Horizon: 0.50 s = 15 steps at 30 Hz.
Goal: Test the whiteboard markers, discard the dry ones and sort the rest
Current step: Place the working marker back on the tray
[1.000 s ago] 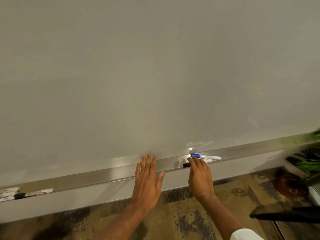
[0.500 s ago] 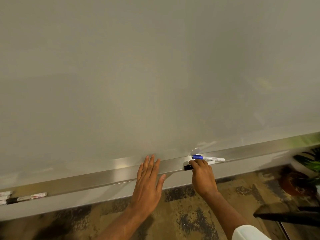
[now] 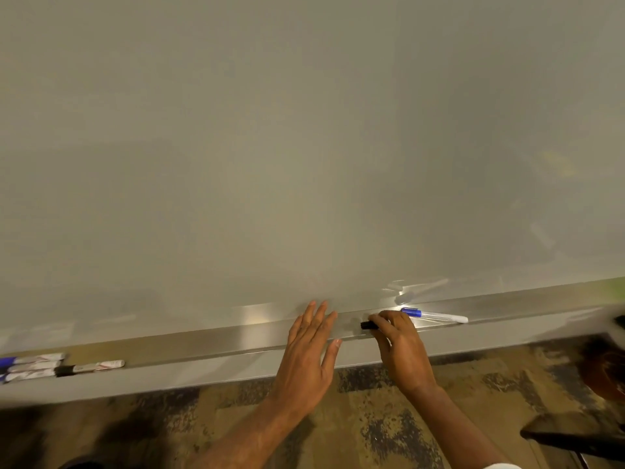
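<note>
A large, blank, pale grey whiteboard (image 3: 304, 147) fills most of the view. Along its lower edge runs a long brushed-metal marker tray (image 3: 209, 343), sloping up toward the right. Below it lies a patterned brown and dark carpet floor (image 3: 372, 428).

The person's left hand (image 3: 309, 357) is spread flat and open, fingers extended, the fingertips reaching over the tray's front edge; it holds nothing. The right hand (image 3: 400, 350) is curled over the tray just beside it, its grip closed around a black-capped whiteboard marker (image 3: 368, 325), of which only the black end shows past the fingers.

Just right of that hand, a white whiteboard marker with a blue cap (image 3: 434, 315) lies flat in the tray, near the fingers; whether they touch cannot be told.

Well apart, at the far left end of the tray, a cluster of white-barrelled markers (image 3: 33, 366) lies flat, one black-capped marker (image 3: 89, 367) sticking out furthest right.
</note>
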### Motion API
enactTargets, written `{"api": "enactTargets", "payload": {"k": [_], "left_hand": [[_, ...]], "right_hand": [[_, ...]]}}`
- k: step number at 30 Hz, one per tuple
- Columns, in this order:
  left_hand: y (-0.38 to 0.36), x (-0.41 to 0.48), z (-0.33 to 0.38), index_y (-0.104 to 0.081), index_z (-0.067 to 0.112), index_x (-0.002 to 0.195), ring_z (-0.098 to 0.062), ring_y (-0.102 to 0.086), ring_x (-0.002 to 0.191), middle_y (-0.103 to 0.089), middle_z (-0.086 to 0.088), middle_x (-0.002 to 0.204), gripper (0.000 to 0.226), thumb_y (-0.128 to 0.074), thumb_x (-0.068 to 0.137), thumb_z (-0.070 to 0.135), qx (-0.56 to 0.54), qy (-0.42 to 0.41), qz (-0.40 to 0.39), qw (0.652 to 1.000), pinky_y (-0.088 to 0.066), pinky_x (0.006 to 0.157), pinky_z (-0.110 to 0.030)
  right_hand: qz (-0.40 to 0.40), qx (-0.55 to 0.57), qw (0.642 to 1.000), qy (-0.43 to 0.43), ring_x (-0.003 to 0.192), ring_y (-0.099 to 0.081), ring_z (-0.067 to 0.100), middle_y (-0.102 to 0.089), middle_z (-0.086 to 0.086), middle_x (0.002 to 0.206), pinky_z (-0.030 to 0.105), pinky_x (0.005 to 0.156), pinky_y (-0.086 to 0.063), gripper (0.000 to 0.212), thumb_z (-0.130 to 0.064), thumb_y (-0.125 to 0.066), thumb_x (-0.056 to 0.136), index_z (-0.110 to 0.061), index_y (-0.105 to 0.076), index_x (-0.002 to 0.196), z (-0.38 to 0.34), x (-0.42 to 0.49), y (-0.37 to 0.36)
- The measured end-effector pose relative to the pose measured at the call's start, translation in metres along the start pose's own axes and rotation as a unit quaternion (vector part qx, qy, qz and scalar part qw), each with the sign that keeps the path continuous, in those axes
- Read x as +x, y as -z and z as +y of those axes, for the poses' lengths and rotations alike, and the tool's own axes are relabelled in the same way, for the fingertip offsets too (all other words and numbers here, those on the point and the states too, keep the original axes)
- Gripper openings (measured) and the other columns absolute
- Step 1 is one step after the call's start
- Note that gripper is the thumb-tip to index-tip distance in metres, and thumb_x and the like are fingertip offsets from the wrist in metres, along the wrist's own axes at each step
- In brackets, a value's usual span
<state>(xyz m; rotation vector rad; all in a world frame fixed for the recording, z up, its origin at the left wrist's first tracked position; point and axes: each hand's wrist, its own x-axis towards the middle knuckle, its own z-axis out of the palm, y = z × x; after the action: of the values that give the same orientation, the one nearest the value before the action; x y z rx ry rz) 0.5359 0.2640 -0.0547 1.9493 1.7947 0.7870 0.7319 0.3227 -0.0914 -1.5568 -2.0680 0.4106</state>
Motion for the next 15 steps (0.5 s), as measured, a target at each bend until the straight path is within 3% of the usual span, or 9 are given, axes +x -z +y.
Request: {"api": "enactTargets", "payload": {"k": [4,8,10,15], "left_hand": [[0.023,0.002,0.006,-0.041,0.035,0.151,0.008,-0.02,0.15,-0.033,0.023,0.158,0.044,-0.042,0.108,0.043,-0.077,0.034,0.019,0.996,-0.023,0.124,-0.023],[0.052,0.008,0.009,-0.049,0.036,0.15,0.003,-0.038,0.143,-0.049,0.018,0.152,0.044,-0.05,0.107,0.042,-0.169,0.085,0.046,0.981,-0.038,0.119,-0.029],[0.071,0.01,0.013,-0.048,0.035,0.15,0.003,-0.043,0.141,-0.051,0.019,0.151,0.045,-0.051,0.106,0.045,-0.217,0.1,0.041,0.97,-0.04,0.118,-0.029],[0.123,0.005,0.027,-0.056,0.03,0.145,0.004,-0.051,0.134,-0.059,0.014,0.144,0.041,-0.056,0.104,0.037,-0.3,0.11,0.029,0.947,-0.04,0.111,-0.015]], "right_hand": [[0.03,0.087,0.996,0.013,0.107,-0.058,0.013,-0.065,0.0,0.116,0.018,0.096,-0.043,0.032,-0.013,-0.069,0.089,-0.019,-0.069,0.121,-0.041,0.006,0.002],[0.048,0.173,0.983,0.034,0.111,-0.055,0.008,-0.063,-0.005,0.117,0.019,0.098,-0.046,0.031,-0.017,-0.065,0.092,-0.02,-0.068,0.123,-0.086,0.013,0.012],[0.052,0.207,0.976,0.036,0.111,-0.056,0.008,-0.064,-0.006,0.116,0.02,0.098,-0.047,0.031,-0.017,-0.065,0.092,-0.02,-0.067,0.123,-0.108,0.015,0.017],[0.008,0.301,0.953,0.047,0.108,-0.06,0.006,-0.063,-0.018,0.115,0.014,0.088,-0.049,0.033,-0.01,-0.061,0.096,-0.028,-0.065,0.123,-0.17,0.014,0.032]]}}
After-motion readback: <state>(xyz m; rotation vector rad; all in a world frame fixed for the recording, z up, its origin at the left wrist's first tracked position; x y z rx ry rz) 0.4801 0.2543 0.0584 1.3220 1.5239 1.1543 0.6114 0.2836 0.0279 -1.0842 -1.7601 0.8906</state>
